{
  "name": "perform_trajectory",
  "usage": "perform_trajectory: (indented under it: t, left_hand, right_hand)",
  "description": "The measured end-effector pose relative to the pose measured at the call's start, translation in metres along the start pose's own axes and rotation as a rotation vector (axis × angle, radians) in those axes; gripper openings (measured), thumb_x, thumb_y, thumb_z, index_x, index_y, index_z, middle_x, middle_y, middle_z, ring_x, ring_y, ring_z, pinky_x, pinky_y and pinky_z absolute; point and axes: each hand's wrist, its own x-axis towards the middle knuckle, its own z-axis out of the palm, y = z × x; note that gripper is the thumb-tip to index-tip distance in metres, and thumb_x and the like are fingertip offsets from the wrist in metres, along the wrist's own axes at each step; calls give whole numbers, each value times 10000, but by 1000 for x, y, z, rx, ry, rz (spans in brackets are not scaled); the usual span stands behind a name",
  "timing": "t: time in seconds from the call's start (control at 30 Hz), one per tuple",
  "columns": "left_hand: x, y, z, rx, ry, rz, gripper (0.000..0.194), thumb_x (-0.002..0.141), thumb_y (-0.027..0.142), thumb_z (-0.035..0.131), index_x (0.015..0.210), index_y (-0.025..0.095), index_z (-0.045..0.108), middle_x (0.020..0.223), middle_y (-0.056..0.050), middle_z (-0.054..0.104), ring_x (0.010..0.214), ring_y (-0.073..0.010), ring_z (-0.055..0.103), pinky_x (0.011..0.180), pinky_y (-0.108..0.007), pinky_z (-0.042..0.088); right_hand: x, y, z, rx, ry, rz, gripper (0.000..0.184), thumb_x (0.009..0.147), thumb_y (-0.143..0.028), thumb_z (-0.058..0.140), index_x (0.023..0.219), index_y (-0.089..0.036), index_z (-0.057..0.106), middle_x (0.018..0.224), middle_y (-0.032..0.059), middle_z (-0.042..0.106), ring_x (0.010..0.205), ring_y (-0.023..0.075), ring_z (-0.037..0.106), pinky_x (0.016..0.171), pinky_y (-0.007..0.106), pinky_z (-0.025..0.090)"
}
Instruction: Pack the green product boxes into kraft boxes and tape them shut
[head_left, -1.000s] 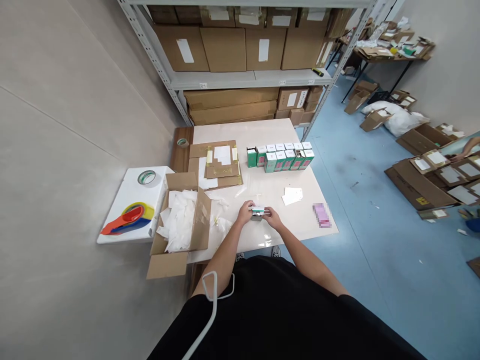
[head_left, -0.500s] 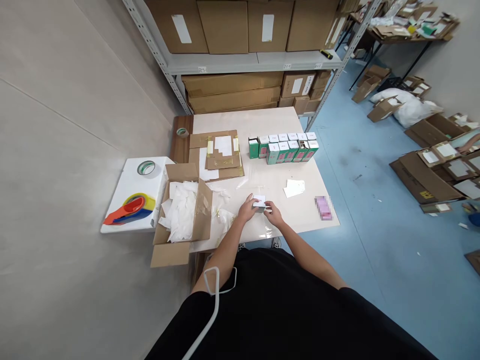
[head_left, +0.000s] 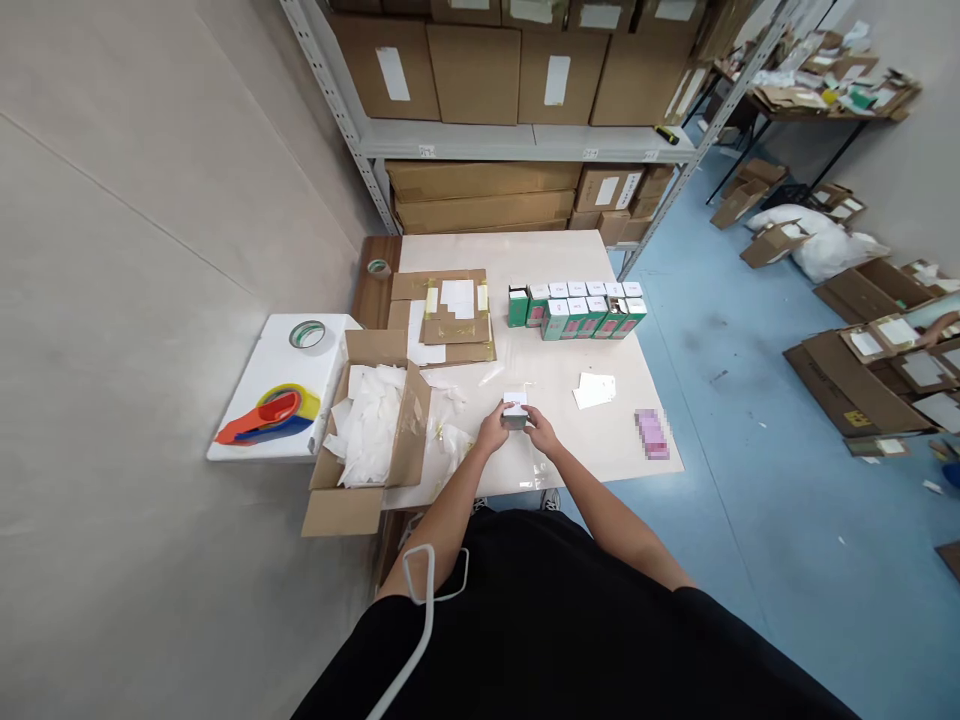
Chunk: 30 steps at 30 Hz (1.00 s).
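Note:
Close to the table's front edge, a small box (head_left: 515, 412) with a white top and a darker near side is held between both hands. My left hand (head_left: 493, 428) grips its left side, fingers closed against it. On the opposite side, my right hand (head_left: 541, 430) holds it with bent fingers. Farther back on the table stand two rows of green and white boxes (head_left: 576, 318), several in all. A few white cards (head_left: 595, 390) lie to the right of my hands. Clear plastic wrap (head_left: 454, 440) lies to their left.
An open carton (head_left: 409, 430) of white paper stands at left, beside a tape dispenser (head_left: 262, 415) and tape roll (head_left: 307, 334) on a white surface. Flattened cardboard (head_left: 450, 350) lies on the table (head_left: 555, 250). Shelving (head_left: 480, 140) rises behind; cartons (head_left: 862, 375) cover floor at right.
My right hand has closed in on the small box, which now sits squarely between both hands. The camera view has shifted slightly, moving the scene lower in the picture.

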Motion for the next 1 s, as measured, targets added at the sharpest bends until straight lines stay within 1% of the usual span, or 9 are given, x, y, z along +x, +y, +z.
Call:
perform_trajectory:
  t: [0.17,0.3,0.4,0.53,0.63,0.77,0.83,0.93,1.0]
  left_hand:
    - [16,1,-39,56,142,-9,694,848,73,589,1527,207,533,1664,-104,420,1463,-274,504,1193,-396,442]
    - [22,1,-67,240,39,-111,712,827,111,686,1517,230,558,1741,-120,241,1446,-339,516,1163,-440,466]
    - [23,1,-77,330,-19,-114,636,834,113,691,1454,239,629,1753,-113,204,1458,-364,491,1160,-470,460]
    - [19,4,-81,286,-1,-15,566,873,110,643,1432,203,648,1723,-133,285,1519,-346,409,1198,-469,422]
    - [12,8,-88,209,130,83,571,899,96,568,1461,188,617,1684,-130,371,1532,-307,391,1238,-461,377]
    - [-4,17,-113,66,360,179,562,932,115,497,1480,203,589,1572,-114,528,1486,-252,449,1263,-429,347]
    - [-15,22,-131,-25,485,206,551,963,159,478,1502,237,560,1550,-95,549,1469,-240,465,1241,-421,380]
    - [-36,26,-165,-152,708,202,527,1009,234,451,1532,252,512,1554,-103,542,1442,-248,491,1160,-409,465]
    - [-54,26,-191,-199,869,200,498,1030,266,436,1521,242,516,1529,-119,561,1415,-252,520,1133,-401,482]
  right_hand:
    - [51,-30,27,-132,-87,-62,811,749,-140,533,1547,-284,498,1552,42,566,1403,241,565,1200,458,436]
    - [72,-40,39,-327,-195,-98,786,733,-98,566,1501,-264,576,1513,63,605,1510,288,447,1247,501,376]
    - [75,-42,37,-417,-149,-74,696,738,-85,555,1402,-261,660,1518,57,597,1533,302,409,1257,538,357]
    - [68,-53,32,-478,-33,-40,679,756,-84,525,1414,-210,638,1563,94,542,1524,298,420,1257,523,359]
    - [57,-70,36,-444,99,-160,641,786,-108,491,1408,-197,621,1529,109,565,1493,274,451,1228,487,400]
    - [43,-102,55,-384,204,-345,543,826,-130,460,1332,-209,642,1387,107,656,1311,253,590,1116,449,498]
    - [39,-120,70,-407,180,-399,439,832,-131,471,1198,-211,700,1259,105,711,1212,261,631,1080,453,513]
    - [37,-145,101,-474,41,-454,258,833,-131,515,903,-224,745,1116,107,755,1132,284,653,1068,472,510]
    - [39,-162,129,-503,-67,-490,228,835,-137,547,867,-227,754,1111,108,763,1133,291,657,1079,476,503]
